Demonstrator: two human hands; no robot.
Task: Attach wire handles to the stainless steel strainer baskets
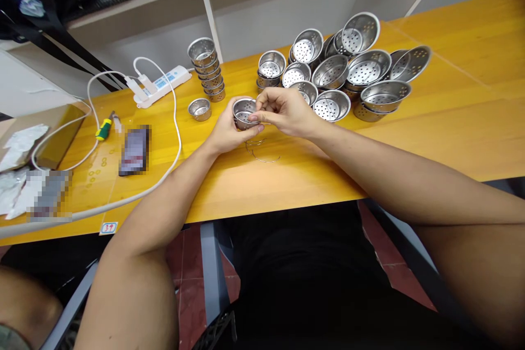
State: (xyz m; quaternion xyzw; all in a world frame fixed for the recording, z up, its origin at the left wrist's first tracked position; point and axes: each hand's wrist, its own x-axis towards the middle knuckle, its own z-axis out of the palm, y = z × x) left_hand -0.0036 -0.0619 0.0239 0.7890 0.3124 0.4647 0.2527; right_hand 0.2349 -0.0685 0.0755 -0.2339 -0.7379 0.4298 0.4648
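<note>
My left hand [226,130] is wrapped round a small perforated metal strainer basket [243,111], its open top facing up. At the basket's right rim, my right hand [285,111] is closed, thumb and fingertips pinched together. Whatever lies between those fingertips is too small to make out. Just below the hands, several thin curved wires [266,160] lie on the table. A single strainer basket [199,110] stands left of my hands, in front of a tall stack of similar baskets [210,74].
Several strainer baskets [329,72], some stacked and tilted, crowd the right side of the yellow table [459,136]. Leftward are a power strip [164,86] with white cables, a green-and-yellow-handled tool [104,129], a blurred-out phone-like object [134,150] and small rings [97,171].
</note>
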